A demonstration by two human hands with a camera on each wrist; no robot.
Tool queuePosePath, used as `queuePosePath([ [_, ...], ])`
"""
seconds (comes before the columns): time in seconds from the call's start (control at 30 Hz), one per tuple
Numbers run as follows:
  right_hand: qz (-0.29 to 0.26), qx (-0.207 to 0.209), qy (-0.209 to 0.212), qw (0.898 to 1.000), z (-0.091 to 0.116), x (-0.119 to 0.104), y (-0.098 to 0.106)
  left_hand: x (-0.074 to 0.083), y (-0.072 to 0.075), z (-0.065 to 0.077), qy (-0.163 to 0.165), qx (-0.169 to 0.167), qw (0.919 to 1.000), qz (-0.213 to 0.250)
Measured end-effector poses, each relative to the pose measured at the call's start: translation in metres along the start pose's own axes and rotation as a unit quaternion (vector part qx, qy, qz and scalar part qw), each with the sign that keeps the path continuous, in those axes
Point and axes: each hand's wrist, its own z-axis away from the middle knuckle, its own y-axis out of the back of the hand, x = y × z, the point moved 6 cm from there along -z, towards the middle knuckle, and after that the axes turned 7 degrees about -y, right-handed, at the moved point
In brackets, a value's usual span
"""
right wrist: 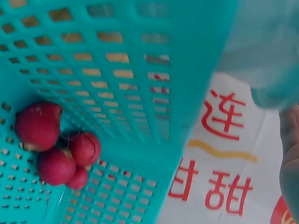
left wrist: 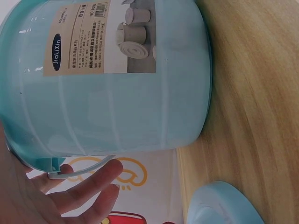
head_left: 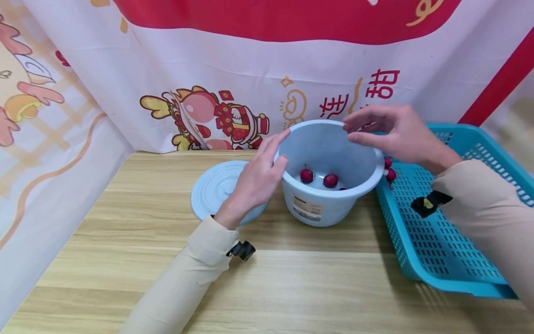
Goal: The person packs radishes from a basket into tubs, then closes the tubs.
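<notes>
Two red radishes (head_left: 331,180), with the sliver of another, lie at the bottom of a light-blue bucket (head_left: 342,208) standing upright and uncovered near the back edge of the desk (head_left: 146,222). Only the head view looks down inside it.

At the bucket's left rim rests the left hand (head_left: 260,174); the left wrist view shows its fingers spread outside the wall, beside the thin handle (left wrist: 98,164), which the head view does not show. That wrist view also makes the brown label (left wrist: 74,37) readable as "JiaLiXin", where the head view gives a small patch.

Over the right rim hangs the right hand (head_left: 396,132), thumb and fingers apart and bent, with nothing visibly gripped; the right wrist view catches only a strip of this hand at its border.

To the right sits a teal basket (head_left: 440,280). Four more radishes cluster in its corner in the right wrist view, while the head view shows just two beside the bucket's rim.

Left of the bucket, toward the back edge, the round blue lid (head_left: 214,188) lies flat, partly behind the left hand. Beyond the desk hangs a printed cloth (head_left: 233,60).
</notes>
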Motion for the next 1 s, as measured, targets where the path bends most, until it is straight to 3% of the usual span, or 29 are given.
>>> queuePosePath([
  [0.2, -0.035, 0.023, -0.028, 0.999, 0.003, 0.025, 0.026, 0.0, 0.0, 0.0, 0.0, -0.002, 1.0, 0.001],
  [0.53, 0.011, 0.012, -0.113, 0.993, 0.016, 0.09, 0.054, 0.001, 0.001, 0.001, 0.001, 0.002, 1.0, -0.005],
  [0.73, 0.035, -0.031, -0.176, 0.983, 0.024, 0.126, 0.053, 0.002, 0.001, 0.001, 0.0, 0.002, 1.0, -0.005],
  [1.0, 0.038, -0.073, -0.211, 0.974, 0.029, 0.16, 0.037, 0.002, 0.0, 0.001, 0.003, 0.0, 1.0, -0.003],
])
